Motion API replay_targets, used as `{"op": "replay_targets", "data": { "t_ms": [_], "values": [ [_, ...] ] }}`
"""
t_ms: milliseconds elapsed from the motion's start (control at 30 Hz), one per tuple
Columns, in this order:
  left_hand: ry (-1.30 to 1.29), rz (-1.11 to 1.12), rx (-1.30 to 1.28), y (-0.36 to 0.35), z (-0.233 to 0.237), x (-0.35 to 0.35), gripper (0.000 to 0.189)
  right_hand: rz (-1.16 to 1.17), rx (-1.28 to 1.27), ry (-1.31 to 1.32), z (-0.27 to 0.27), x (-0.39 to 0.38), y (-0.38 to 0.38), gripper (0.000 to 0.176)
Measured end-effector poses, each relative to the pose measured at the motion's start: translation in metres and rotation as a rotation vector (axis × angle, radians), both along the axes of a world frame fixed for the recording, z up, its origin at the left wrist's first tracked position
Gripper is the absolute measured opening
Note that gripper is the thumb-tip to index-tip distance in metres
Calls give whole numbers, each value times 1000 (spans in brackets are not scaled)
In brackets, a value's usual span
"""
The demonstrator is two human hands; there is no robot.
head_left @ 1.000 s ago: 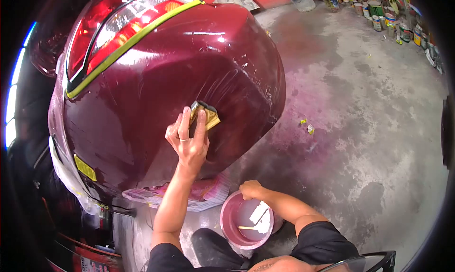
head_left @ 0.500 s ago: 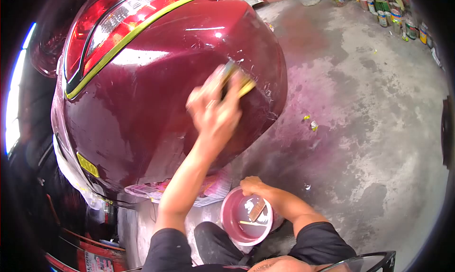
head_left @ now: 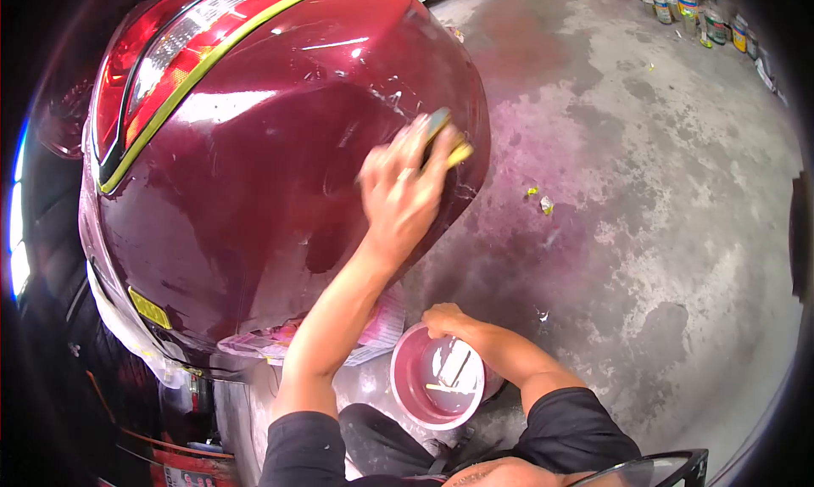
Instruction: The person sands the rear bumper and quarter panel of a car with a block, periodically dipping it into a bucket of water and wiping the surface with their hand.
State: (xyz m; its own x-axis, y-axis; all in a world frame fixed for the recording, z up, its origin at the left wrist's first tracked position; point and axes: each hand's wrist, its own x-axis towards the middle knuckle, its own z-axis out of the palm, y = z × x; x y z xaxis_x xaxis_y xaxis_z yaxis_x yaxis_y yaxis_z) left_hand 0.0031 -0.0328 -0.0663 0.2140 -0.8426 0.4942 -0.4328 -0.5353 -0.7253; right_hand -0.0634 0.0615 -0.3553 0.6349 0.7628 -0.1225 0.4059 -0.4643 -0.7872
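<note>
at the maroon bumper's [head_left: 220,207] right-hand edge, left hand [head_left: 400,190] grasps yellow-and-dark pad [head_left: 459,154], blurred. pad has shifted up and right from mid-panel a second ago, so work now seems to fall by the pale scratches [head_left: 392,103]. right hand [head_left: 443,319] stays at pink bucket's [head_left: 410,394] rim; fingers hidden, can't tell if clenched.

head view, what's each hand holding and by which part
Left hand: a yellow-and-gray pad under its fingers, exact grip blurred. Right hand: the pink bucket, by its far rim.
</note>
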Motion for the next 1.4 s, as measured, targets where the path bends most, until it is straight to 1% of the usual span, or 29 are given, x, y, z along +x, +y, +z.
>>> {"op": "replay_targets", "data": {
  "t_ms": [67, 133, 167, 267, 300, 333, 367, 400, 467, 500, 533, 633, 667, 700, 733, 767, 800, 867, 933, 1000, 1033, 1067, 1100, 1133, 1200, 1267, 1300, 1367, 1400],
  "values": [
    [7, 41, -27, 75, -23, -23, 54, 1, 43, -7, 2, 0, -5, 31],
    [-119, 133, -11, 131, -46, -44, 57, 11, 41, -14, 2, 4, -2, 31],
    [-99, 178, -7, 113, -39, -44, 50, 37, 17, -24, 0, 3, 1, 31],
    [-53, 41, 17, 21, -24, -5, 37, 56, -13, -32, 1, 5, 3, 31],
    [-48, -1, 9, 0, -33, 13, 56, 59, -21, -21, -2, 3, 5, 31],
    [-96, 90, 45, -14, -41, 19, 57, 14, -11, -38, -5, 4, 8, 27],
    [-29, 53, 12, -5, -41, 11, 58, -28, 0, -51, -8, 3, 9, 24],
    [35, 20, -19, 13, -38, -4, 58, -26, -3, -39, -8, 1, 5, 24],
    [63, 120, -17, 94, -61, -36, 56, 14, 38, -50, -1, 0, -5, 33],
    [-26, 222, -1, 131, -75, -52, 47, 14, 44, -47, -5, 1, -3, 33],
    [-80, 238, 34, 152, -84, -59, 48, 7, 72, -86, -10, 2, 2, 27],
    [10, 87, -51, 93, -73, -26, 42, -22, 91, -126, -17, 2, 8, 21],
    [-82, 121, -28, 52, -70, -14, 39, -45, 94, -123, -18, 2, 11, 20],
    [6, 58, -38, 15, -64, -3, 40, -43, 88, -117, -18, 1, 12, 20],
    [-35, 61, -62, -4, -77, 14, 52, -33, 79, -89, -16, 2, 11, 20],
    [1, 69, -68, -1, -76, 9, 51, -30, 75, -62, -13, 4, 9, 20],
    [37, 75, -72, 5, -73, 1, 49, -29, 73, -60, -13, 3, 7, 20],
    [29, 185, -104, 70, -79, -31, 48, -13, 89, -87, -10, 3, 2, 22],
    [-147, 168, -101, 145, -98, -50, 39, -8, 91, -81, 0, -1, -7, 24],
    [-126, 185, -91, 112, -72, -44, 46, 26, 91, -90, 6, -4, -10, 27],
    [-68, 184, -153, 70, -46, -36, 49, 32, 76, -46, 7, -3, -10, 28],
    [-166, 71, -149, 34, -26, -10, 48, 31, 63, -11, 9, 5, -9, 28],
    [-139, 135, -134, -5, -10, -6, 47, 54, 66, -38, 7, 4, -6, 28],
    [-135, 85, -153, -27, -3, 9, 52, 39, 30, -32, 1, 0, -6, 29],
    [-148, 148, -152, 13, -1, -19, 53, 40, 0, -67, -1, 5, -4, 30],
    [-259, 268, -174, 90, -5, -51, 49, 72, 87, -51, -11, 8, -3, 32],
    [-369, 252, -154, 100, 3, -58, 41, 70, 94, -71, -8, 12, -2, 32],
    [-349, 211, -177, 106, 0, -46, 38, 75, -48, -26, -5, 11, 4, 37],
    [-342, 168, -217, 83, 9, -31, 38, 76, -52, -35, -7, 9, 6, 37]
  ]
}}
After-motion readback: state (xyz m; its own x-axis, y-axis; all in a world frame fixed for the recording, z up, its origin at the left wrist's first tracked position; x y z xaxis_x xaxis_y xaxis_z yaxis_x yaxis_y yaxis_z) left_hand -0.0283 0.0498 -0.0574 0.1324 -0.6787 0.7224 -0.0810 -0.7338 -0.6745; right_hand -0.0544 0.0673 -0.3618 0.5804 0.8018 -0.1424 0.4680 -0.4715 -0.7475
